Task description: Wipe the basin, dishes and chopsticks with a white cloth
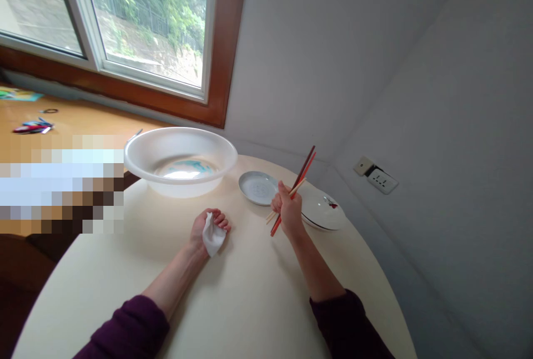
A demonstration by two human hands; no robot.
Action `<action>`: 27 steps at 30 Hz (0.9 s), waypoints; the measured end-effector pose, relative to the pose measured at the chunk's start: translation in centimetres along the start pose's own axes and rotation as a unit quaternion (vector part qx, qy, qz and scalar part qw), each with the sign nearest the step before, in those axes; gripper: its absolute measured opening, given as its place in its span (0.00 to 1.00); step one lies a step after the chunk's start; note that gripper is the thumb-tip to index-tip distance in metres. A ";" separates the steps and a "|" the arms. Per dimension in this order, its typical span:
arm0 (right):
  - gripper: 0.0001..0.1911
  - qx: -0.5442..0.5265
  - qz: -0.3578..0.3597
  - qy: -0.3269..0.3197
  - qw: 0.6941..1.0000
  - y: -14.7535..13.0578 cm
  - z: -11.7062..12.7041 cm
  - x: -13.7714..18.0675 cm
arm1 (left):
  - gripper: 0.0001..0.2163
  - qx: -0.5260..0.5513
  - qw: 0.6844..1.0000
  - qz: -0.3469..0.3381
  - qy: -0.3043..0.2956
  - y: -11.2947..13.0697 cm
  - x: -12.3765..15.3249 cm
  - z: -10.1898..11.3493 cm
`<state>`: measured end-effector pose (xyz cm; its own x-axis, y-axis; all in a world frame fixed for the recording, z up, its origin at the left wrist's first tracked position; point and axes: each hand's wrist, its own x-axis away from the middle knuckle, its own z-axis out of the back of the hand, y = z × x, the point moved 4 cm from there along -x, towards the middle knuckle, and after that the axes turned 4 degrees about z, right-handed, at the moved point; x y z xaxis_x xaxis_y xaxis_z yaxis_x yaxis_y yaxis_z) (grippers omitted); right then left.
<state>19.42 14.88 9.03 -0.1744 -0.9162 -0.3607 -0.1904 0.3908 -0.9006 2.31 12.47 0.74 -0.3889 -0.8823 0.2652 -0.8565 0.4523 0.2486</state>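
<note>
The right hand [287, 212] was up off the round cream table [250, 292], fingers curled tight around a bundle of red, dark and pale wooden chopsticks [296, 187], tips slanting up over the white lidded dish [322, 210]. The left hand [206, 231] rested on the tabletop, fingers folded closed over a crumpled white cloth [213, 237]. Beyond sat a small pale-blue ceramic plate [258, 187] and a big translucent white plastic basin [180, 160].

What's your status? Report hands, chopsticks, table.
Left hand shut on white cloth, resting on table. Right hand grips chopsticks, raised, tilted. Basin, small plate, white dish beyond.
</note>
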 end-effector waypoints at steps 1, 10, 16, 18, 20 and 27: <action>0.27 -0.003 0.002 0.004 1.000 0.2 0.1 0.4 | 0.11 0.001 1.000 0.000 0.000 0.0 0.0 0.0; 0.26 0.039 0.034 0.043 0.998 2.2 0.5 2.6 | 0.12 -0.003 1.000 0.002 0.009 0.0 0.0 0.0; 0.26 0.063 0.040 0.061 0.995 3.0 0.8 3.3 | 0.11 -0.005 1.000 0.003 0.017 0.0 0.2 -0.2; 0.26 0.073 0.040 0.060 0.995 3.1 0.9 3.3 | 0.11 -0.006 1.000 0.004 0.018 0.0 0.2 -0.2; 0.26 0.079 0.036 0.057 0.995 3.3 1.0 3.3 | 0.12 -0.007 1.000 0.004 0.019 0.0 0.2 -0.2; 0.25 0.069 0.030 0.059 0.995 3.4 1.0 3.2 | 0.12 -0.017 1.000 0.001 0.026 0.0 0.1 0.0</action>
<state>19.17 13.20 4.54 -0.2946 -0.8719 -0.3913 -0.0429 0.4211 -0.9060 2.32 12.39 0.76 -0.3723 -0.8735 0.3136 -0.8434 0.4595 0.2786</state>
